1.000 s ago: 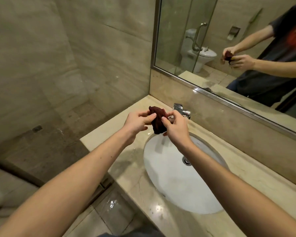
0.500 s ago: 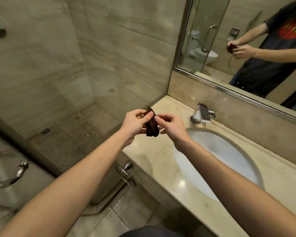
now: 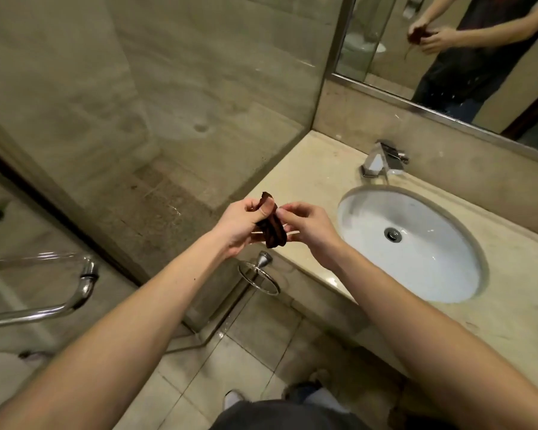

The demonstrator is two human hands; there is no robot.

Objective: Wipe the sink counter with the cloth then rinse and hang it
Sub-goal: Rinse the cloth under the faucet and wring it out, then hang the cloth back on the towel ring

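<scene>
Head-worn camera looks forward and down from close above the counter, sink at right.

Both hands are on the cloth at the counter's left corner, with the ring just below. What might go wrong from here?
1. The cloth is bunched and only pinched between the left hand and the right hand by the counter corner; a slip would likely drop it on the floor.
2. The towel ring sits low under that edge; draped unevenly, the bunched cloth may slide off.
</scene>
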